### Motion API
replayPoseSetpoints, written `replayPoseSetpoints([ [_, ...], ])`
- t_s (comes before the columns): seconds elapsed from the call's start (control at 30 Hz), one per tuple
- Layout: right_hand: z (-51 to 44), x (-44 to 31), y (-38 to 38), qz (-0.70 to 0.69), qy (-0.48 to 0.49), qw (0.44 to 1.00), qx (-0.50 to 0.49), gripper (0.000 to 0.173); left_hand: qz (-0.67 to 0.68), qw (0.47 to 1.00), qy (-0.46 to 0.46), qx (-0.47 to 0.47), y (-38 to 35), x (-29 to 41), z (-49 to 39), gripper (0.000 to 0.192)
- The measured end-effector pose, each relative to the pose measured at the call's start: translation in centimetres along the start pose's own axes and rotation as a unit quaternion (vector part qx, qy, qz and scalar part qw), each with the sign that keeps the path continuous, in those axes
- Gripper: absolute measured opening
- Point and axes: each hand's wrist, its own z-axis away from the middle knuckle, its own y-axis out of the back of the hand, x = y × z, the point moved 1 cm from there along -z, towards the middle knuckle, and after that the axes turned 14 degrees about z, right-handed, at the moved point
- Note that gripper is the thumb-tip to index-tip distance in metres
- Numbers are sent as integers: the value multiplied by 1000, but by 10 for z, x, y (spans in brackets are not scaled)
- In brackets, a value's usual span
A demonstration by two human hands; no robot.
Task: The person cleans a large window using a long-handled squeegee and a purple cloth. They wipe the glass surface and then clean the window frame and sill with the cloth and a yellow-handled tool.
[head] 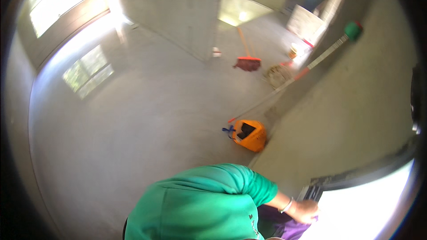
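My left hand point(305, 210), with a light bracelet at the wrist, reaches from a green sleeve to the lower right. Its fingers are curled on a purple cloth point(293, 229), beside the bright window opening point(360, 203). Part of the cloth is hidden by the hand and my green shirt. My right hand is out of view. On the floor beyond my shoulder sits an orange bag or container point(255, 139) with dark contents and a blue strap. A long pole point(325, 55) with a green head leans along the wall above it.
An orange-handled broom point(248, 64) lies or stands farther off, beside a coiled beige object point(278, 76). A small bucket point(293, 52) and a pale panel point(305, 23) are near the doorway. The plastered wall point(337, 120) borders the right side; a wall corner point(208, 53) juts in at the back.
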Motion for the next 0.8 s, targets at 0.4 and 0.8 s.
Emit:
replayPoseSetpoints([
  [0.4,-12,17,164,-298,-107,932,174,19,404,864,295,-60,44,2,-22,19],
  [0.8,-38,34,163,-558,-27,817,142,19,-56,991,-94,-81,35,32,-36,21],
])
